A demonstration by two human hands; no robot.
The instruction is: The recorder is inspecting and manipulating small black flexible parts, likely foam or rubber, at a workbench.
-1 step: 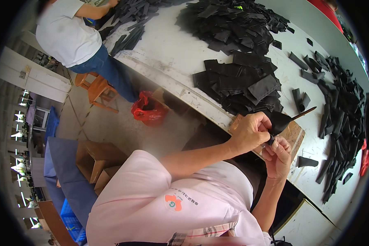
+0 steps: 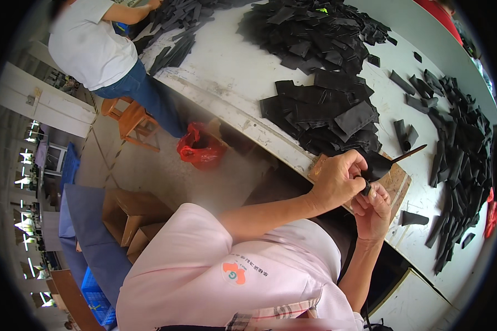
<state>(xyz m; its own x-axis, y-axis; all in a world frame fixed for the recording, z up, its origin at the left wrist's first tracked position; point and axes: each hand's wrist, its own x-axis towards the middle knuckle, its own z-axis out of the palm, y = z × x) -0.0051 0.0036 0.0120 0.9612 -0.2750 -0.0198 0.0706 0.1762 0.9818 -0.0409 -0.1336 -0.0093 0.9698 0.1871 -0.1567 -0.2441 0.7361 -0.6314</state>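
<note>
1. Cannot see the small black piece (image 2: pixel 366 188) whole, partly covered by left grip (image 2: pixel 339 177) and right grip (image 2: pixel 374 211).
2. Cannot fully make out the white-shirted co-worker (image 2: pixel 91 47), blurred about the head.
3. Cannot see the red-clothed person (image 2: pixel 443 20) whole, cut off by the upper edge.

A white table (image 2: pixel 221 66) bears black fabric pieces (image 2: pixel 326 107).

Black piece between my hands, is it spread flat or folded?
Not spread flat: the black piece shows as a short, curved bit; fingers hide any fold.
</note>
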